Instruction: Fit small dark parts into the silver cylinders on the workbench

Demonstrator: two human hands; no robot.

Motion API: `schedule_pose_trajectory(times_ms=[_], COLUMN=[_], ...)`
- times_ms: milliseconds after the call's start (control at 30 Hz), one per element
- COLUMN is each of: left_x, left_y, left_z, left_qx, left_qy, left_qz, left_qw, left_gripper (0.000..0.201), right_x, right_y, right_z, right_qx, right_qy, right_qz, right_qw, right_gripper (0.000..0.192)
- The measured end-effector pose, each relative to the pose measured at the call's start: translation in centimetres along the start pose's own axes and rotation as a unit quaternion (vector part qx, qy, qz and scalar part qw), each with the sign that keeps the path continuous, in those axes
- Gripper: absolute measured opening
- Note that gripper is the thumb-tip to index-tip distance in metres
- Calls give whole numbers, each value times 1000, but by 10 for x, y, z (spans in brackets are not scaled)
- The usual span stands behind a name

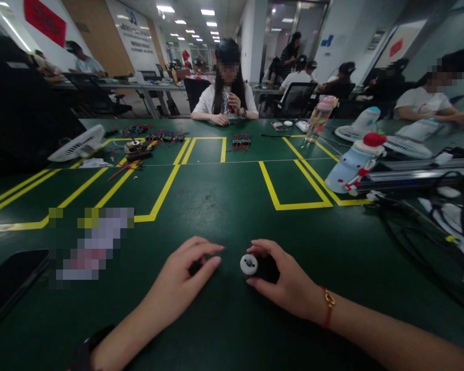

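Over the green tabletop, my left hand [191, 265] is held with thumb and fingers apart and nothing between them. To its right, my right hand [284, 275] is curved around a small round metal motor [249, 264], with fingertips on its far side and the thumb on its near side. The motor's pale end face points up at me, with a dark hub in the middle and small dark holes beside it. How firmly the fingertips press on it is hard to see. A red cord bracelet circles my right wrist.
Yellow tape marks the green table [212, 319]. A dark phone [13, 286] lies at left, wired parts [166, 135] and a wire bundle [241, 142] farther back. A blue bottle [346, 167], black cables [413, 247] and metal rails are at right. A person sits opposite.
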State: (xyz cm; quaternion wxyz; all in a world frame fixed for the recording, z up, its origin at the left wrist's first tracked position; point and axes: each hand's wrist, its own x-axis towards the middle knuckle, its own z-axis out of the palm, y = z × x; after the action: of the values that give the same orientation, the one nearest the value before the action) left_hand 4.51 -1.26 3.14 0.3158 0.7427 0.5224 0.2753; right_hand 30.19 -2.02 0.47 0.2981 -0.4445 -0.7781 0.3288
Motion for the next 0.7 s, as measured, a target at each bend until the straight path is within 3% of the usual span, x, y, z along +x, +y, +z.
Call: schedule_pose_trajectory(times_ms=[67, 200, 533, 700], left_x=[4, 13, 19, 23], left_y=[26, 47, 35, 21], left_z=[15, 30, 33, 24], left_qx=[-41, -93, -233, -158], left_qy=[-45, -38, -45, -2], left_qz=[35, 31, -35, 8], left_qw=[998, 994, 971, 987], left_gripper=[23, 18, 12, 9], right_x=[0, 5, 11, 11], right_y=[1, -3, -9, -7], right_z=[-1, -3, -8, -13], right_qx=[12, 10, 6, 1], right_qy=[-12, -32, -58, -57], right_qz=[22, 19, 23, 19], right_qw=[1000, 999, 998, 998], right_gripper=[58, 44, 35, 34])
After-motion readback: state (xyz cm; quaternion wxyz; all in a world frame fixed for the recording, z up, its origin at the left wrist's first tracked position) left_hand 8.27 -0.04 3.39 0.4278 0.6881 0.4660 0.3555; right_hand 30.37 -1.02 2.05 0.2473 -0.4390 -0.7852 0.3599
